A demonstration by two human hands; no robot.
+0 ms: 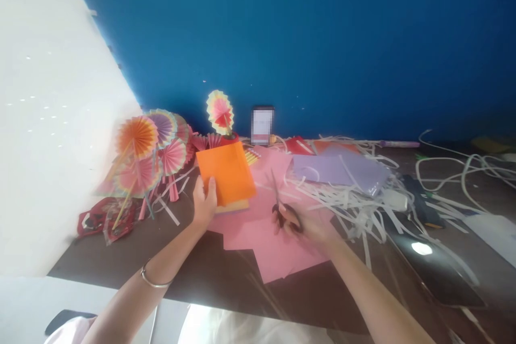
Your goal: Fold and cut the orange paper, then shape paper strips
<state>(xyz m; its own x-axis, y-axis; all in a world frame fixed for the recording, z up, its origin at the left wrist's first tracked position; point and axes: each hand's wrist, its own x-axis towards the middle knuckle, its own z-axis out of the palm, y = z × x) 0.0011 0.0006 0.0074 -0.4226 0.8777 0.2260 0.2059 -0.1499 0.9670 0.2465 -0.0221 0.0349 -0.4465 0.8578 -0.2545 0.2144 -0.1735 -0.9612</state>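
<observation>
My left hand (pixel 205 199) grips a square of orange paper (pixel 226 172) by its lower left side, the thumb lying on its face. Just under it, the edge of a pale yellow sheet (pixel 231 206) shows; whether my fingers hold that too, I cannot tell. In my right hand (pixel 298 223) is a pair of dark-handled scissors (pixel 276 193), fingers through the loops and blades pointing up and away. The blades are apart from the orange paper, a little to its right. Beneath both hands, pink paper sheets (pixel 262 236) overlap on the dark table (pixel 234 269).
Folded paper fans (pixel 137 137) stand in a cluster at the left, near a red plastic packet (pixel 105 219). White paper strips (pixel 342 199) and purple sheets (pixel 322 169) lie right of centre. A dark phone (pixel 439 269) and a white cable (pixel 463 166) are farther right. The blue wall (pixel 282 37) bounds the back.
</observation>
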